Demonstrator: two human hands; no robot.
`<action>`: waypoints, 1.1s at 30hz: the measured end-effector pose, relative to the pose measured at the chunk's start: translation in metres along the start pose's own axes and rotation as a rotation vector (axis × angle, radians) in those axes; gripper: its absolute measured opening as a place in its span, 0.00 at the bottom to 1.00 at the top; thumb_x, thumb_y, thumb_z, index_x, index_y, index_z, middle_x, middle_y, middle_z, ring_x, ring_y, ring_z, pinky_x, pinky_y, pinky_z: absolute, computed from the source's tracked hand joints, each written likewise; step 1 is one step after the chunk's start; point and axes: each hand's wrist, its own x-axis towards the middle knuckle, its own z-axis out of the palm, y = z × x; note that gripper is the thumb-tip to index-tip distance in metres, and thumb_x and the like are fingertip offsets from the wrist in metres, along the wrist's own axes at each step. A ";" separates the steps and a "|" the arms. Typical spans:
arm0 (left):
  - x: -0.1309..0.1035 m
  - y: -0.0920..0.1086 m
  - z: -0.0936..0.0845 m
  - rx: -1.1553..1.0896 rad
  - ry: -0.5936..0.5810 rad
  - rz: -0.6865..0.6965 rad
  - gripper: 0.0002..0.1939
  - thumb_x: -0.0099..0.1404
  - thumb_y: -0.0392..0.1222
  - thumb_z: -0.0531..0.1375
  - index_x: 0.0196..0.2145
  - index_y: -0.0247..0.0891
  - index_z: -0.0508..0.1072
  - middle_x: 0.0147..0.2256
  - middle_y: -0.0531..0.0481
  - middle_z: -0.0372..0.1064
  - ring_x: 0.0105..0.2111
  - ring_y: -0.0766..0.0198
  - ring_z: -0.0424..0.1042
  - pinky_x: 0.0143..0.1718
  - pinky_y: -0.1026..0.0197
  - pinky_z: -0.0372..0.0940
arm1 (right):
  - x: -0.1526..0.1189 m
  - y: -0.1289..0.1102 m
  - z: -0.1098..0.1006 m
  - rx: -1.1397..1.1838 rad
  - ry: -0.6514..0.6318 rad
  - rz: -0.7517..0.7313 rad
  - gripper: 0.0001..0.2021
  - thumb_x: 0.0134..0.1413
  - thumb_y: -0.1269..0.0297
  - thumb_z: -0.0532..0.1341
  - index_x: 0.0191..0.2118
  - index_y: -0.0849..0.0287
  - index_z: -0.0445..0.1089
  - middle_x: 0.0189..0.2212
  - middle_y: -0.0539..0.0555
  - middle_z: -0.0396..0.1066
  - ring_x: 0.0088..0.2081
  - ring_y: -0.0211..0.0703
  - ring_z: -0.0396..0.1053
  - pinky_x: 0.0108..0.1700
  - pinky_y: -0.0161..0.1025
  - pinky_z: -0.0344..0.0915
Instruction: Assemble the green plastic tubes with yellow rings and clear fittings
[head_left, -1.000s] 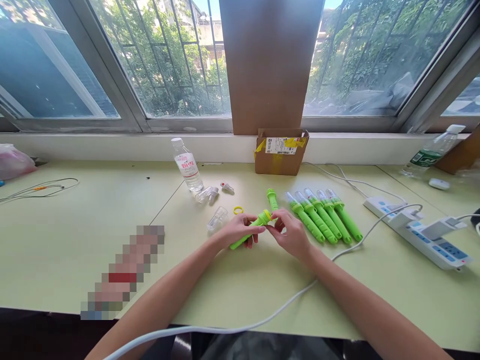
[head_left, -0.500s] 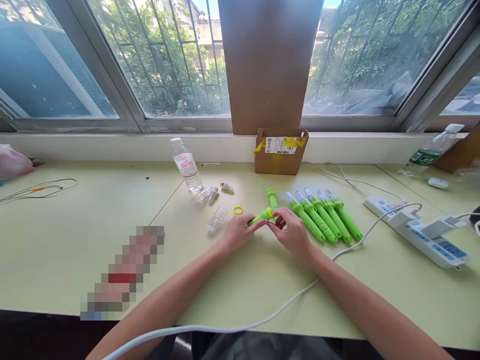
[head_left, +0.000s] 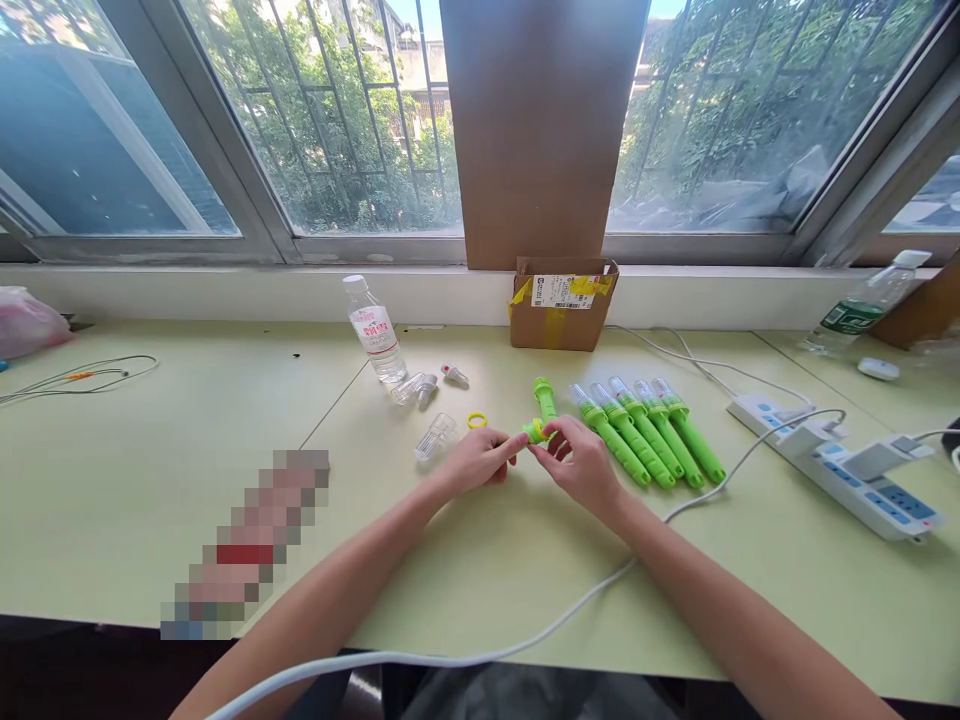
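My left hand (head_left: 484,458) is closed around a green plastic flashlight handle (head_left: 532,432), most of which is hidden behind my fingers. At its right end my right hand (head_left: 577,455) pinches a yellow ring (head_left: 539,428) with thumb and fingertips. Just behind lies a second green handle (head_left: 544,396) without a clear cap. To the right of my right hand, several green flashlights (head_left: 637,430) with clear tips lie side by side. Beyond my left hand are a loose yellow ring (head_left: 476,421) and a clear plastic cap (head_left: 435,437).
Further clear caps (head_left: 409,388) and a small white bulb part (head_left: 455,376) lie near an upright water bottle (head_left: 375,335). A cardboard box (head_left: 562,325) stands against the sill. At right is a power strip (head_left: 840,465); its white cable (head_left: 540,632) crosses in front and over my forearms.
My left hand has turned over the green handle, covering more of it, and its index finger now reaches toward the yellow ring. My right hand has hardly moved.
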 end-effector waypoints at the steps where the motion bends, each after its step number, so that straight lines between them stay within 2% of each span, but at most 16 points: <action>1: 0.000 0.000 0.000 0.004 -0.002 0.002 0.28 0.59 0.66 0.50 0.22 0.36 0.68 0.16 0.52 0.65 0.15 0.69 0.61 0.20 0.67 0.55 | 0.000 0.000 0.000 0.000 -0.002 0.001 0.08 0.55 0.59 0.60 0.35 0.57 0.63 0.29 0.51 0.65 0.23 0.36 0.67 0.21 0.34 0.67; 10: 0.001 -0.004 -0.002 -0.053 -0.031 -0.035 0.30 0.58 0.68 0.49 0.23 0.35 0.67 0.16 0.51 0.66 0.15 0.69 0.62 0.20 0.67 0.55 | -0.001 0.003 0.001 0.026 -0.029 0.010 0.09 0.54 0.61 0.61 0.36 0.56 0.62 0.31 0.51 0.66 0.24 0.36 0.68 0.22 0.33 0.68; 23: -0.001 -0.002 -0.014 -0.099 -0.148 -0.097 0.34 0.58 0.70 0.46 0.23 0.35 0.69 0.17 0.49 0.67 0.16 0.68 0.62 0.22 0.65 0.55 | 0.000 0.001 0.002 0.032 -0.019 -0.035 0.06 0.54 0.64 0.61 0.35 0.56 0.61 0.30 0.50 0.65 0.25 0.36 0.68 0.23 0.33 0.68; 29: -0.001 0.000 -0.008 -0.036 -0.095 -0.068 0.32 0.60 0.68 0.45 0.25 0.35 0.69 0.16 0.52 0.64 0.16 0.69 0.61 0.22 0.65 0.55 | -0.003 0.004 0.003 -0.010 0.003 -0.080 0.05 0.55 0.67 0.61 0.35 0.57 0.62 0.30 0.50 0.65 0.23 0.35 0.67 0.26 0.34 0.67; 33: -0.002 0.001 -0.001 0.096 0.013 0.023 0.30 0.63 0.65 0.43 0.27 0.36 0.67 0.18 0.54 0.63 0.18 0.68 0.60 0.23 0.65 0.54 | -0.004 0.007 0.002 -0.059 0.020 -0.104 0.05 0.54 0.68 0.61 0.35 0.57 0.62 0.30 0.50 0.65 0.22 0.34 0.65 0.26 0.35 0.65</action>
